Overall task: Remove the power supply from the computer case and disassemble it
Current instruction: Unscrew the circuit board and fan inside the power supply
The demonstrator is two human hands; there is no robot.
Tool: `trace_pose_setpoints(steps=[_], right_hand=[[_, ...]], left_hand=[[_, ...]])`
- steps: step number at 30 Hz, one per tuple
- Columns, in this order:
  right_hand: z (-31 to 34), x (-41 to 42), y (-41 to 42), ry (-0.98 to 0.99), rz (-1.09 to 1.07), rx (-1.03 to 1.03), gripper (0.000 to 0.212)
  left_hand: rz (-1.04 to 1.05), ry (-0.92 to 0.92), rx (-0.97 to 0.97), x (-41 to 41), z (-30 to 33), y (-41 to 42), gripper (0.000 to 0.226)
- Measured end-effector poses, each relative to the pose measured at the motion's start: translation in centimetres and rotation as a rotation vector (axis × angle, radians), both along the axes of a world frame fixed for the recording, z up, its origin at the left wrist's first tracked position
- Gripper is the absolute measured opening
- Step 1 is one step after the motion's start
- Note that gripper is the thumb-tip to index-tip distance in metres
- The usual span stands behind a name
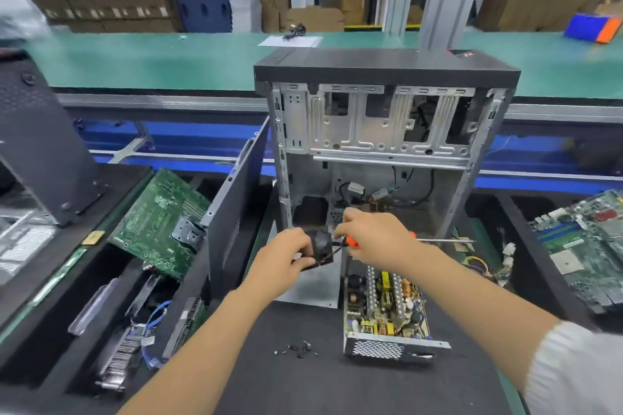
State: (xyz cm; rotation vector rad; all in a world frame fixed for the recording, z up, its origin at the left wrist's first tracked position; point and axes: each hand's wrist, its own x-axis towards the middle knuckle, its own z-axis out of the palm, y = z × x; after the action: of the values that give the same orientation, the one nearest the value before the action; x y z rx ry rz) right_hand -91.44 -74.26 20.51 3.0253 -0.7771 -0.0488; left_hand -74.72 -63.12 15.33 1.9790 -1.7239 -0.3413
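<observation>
1. While gripping a small black fan point(320, 251) with curled fingers, left hand point(286, 254) just in front of the open computer case point(384, 131), above the black work mat point(337, 381).
2. Right hand point(374, 237) closed round a screwdriver point(438, 240), orange handle poking out on both sides of the fist, metal shaft pointing right; fingertips touching the fan's near edge and its thin wires.
3. Just below the right hand, opened power supply point(387, 310) out of the case, lying on the mat with cover off, coils, capacitors and circuit board exposed, perforated metal wall facing the viewer.
4. Beside it to the left, a flat grey metal cover plate point(313, 286) under the left hand; nearer the viewer, a loose scatter of small black screws point(298, 349).
5. Behind both hands, case standing upright, side panel off, bare drive cage at top, a few cables low inside.
6. Farther out: dark side panel point(232, 212) leaning left of the case, green motherboard point(161, 222) in the left bin, another board point(586, 246) at far right, green conveyor belt point(168, 61) beyond.
</observation>
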Motion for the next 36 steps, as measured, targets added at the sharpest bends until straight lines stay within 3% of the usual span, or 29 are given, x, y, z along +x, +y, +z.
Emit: trace_pose_setpoints(steps=[4, 9, 13, 16, 18, 22, 27, 33, 36], right_hand=[[-0.4, -1.1, -0.6, -0.09, -0.085, 0.057, 0.035], [1.1, -4.5, -1.3, -0.367, -0.157, 0.443, 0.022], [1.7, -5.5, -0.7, -0.509, -0.223, 0.592, 0.019], [2.1, -5.5, -0.2, -0.585, -0.223, 0.56, 0.017], [2.2, -5.5, 0.2, -0.634, -0.22, 0.557, 0.017], [2.4, -6.3, 0.8, -0.794, -0.247, 0.605, 0.015], [2.3, -7.0, 2.4, -1.088, -0.243, 0.781, 0.013], [0.4, -5.9, 4.2, -0.95, -0.153, 0.796, 0.012], [-0.5, -5.2, 4.4, -0.878, -0.146, 0.821, 0.012]], left_hand=[[0.049, -0.232, 0.174, 0.8, -3.8, -0.3, 0.008], [0.064, -0.381, 0.309, 0.7, -7.4, -0.7, 0.02], [0.084, -0.404, 0.183, -0.9, -6.9, -2.4, 0.043], [-0.129, -0.253, -0.07, -3.0, -5.8, -4.2, 0.043], [-0.238, -0.307, -0.032, -4.2, -5.2, -5.1, 0.041], [-0.249, -0.483, 0.162, -5.2, -5.1, -5.9, 0.04], [-0.259, -0.349, 0.201, -5.8, -4.7, -5.3, 0.069], [-0.356, 0.193, 0.109, -4.7, -4.6, -2.6, 0.062], [-0.257, 0.361, 0.01, -4.3, -4.3, -1.8, 0.06]])
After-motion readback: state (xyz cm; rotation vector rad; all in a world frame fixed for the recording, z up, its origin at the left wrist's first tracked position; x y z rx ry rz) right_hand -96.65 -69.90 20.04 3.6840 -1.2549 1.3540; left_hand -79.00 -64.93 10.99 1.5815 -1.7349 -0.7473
